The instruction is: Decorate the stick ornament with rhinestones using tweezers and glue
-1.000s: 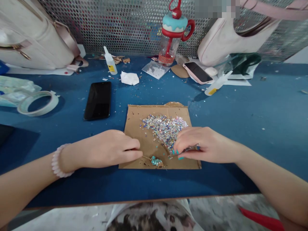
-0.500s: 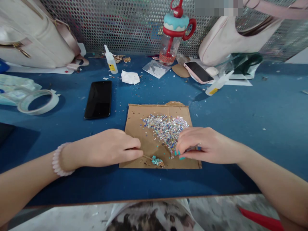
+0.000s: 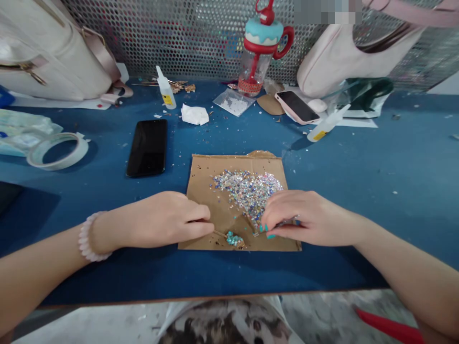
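Note:
My left hand (image 3: 179, 219) is closed, pinching a thin stick (image 3: 220, 233) between thumb and forefinger. At the stick's far end is a small piece covered in turquoise rhinestones (image 3: 234, 238), with a brownish tip, low over the cardboard sheet (image 3: 202, 191). My right hand (image 3: 297, 217) is closed around a slim silvery tool that looks like tweezers (image 3: 256, 234); most of it is hidden by the fingers. The tool's tip points left, a short gap from the turquoise piece. Just beyond my right fingers a pile of loose multicoloured rhinestones (image 3: 247, 188) spreads over the cardboard.
A black phone (image 3: 147, 148) and a roll of tape (image 3: 57, 152) lie left. Glue bottles (image 3: 166, 91), crumpled paper (image 3: 194, 115), a small plastic bag (image 3: 234, 102), a pink-cased phone (image 3: 297, 107) and a cup (image 3: 253, 62) stand or lie behind. Bags flank the blue table (image 3: 380, 200).
Both hands keep nearly the same pose and place. The whole view has shifted very slightly; nothing has visibly been taken or let go.

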`<state>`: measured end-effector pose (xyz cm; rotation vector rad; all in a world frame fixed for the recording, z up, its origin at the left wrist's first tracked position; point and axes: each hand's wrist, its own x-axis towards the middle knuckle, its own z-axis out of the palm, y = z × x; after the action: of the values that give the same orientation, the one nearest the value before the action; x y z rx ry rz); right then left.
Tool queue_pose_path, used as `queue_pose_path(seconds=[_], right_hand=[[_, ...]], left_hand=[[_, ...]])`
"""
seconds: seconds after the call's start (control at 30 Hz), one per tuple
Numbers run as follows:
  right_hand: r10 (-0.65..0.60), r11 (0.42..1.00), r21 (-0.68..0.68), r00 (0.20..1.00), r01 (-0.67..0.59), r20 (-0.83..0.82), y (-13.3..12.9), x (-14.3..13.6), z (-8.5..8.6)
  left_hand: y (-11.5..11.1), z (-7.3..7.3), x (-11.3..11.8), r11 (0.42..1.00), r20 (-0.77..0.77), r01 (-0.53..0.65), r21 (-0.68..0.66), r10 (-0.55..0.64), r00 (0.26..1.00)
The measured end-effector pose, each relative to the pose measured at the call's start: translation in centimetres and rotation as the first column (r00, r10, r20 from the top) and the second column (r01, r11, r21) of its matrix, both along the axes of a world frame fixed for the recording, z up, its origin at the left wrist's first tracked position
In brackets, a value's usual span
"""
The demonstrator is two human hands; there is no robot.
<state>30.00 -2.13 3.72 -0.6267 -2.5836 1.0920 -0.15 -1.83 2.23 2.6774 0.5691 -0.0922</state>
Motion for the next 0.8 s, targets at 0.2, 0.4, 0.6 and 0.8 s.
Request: queue_pose_path(seconds=[0.2, 0.4, 0.6, 0.8], right_hand=[[-0.019, 1.000, 0.004, 1.000, 0.019, -0.018, -0.10, -0.22, -0.11], [-0.014, 0.999, 0.042, 0.998, 0.017, -0.061, 0.03, -0.04, -0.16], [0.037, 0.996, 0.085, 0.995, -0.030, -0.091, 0.17, 0.01, -0.15], [0.066, 0.990, 0.132, 0.992, -0.052, -0.104, -0.02, -0.12, -0.13]], left_hand=[[0.02, -0.14, -0.21, 0.999, 0.010, 0.011, 0.030, -0.012, 1.000], [0.02, -0.02, -0.17, 0.999, 0.006, 0.022, 0.035, -0.022, 1.000], [0.05, -0.17, -0.23, 0.998, 0.002, 0.032, 0.053, -0.032, 0.999], [0.04, -0.26, -0.34, 0.998, -0.017, 0.028, 0.058, -0.027, 0.999]])
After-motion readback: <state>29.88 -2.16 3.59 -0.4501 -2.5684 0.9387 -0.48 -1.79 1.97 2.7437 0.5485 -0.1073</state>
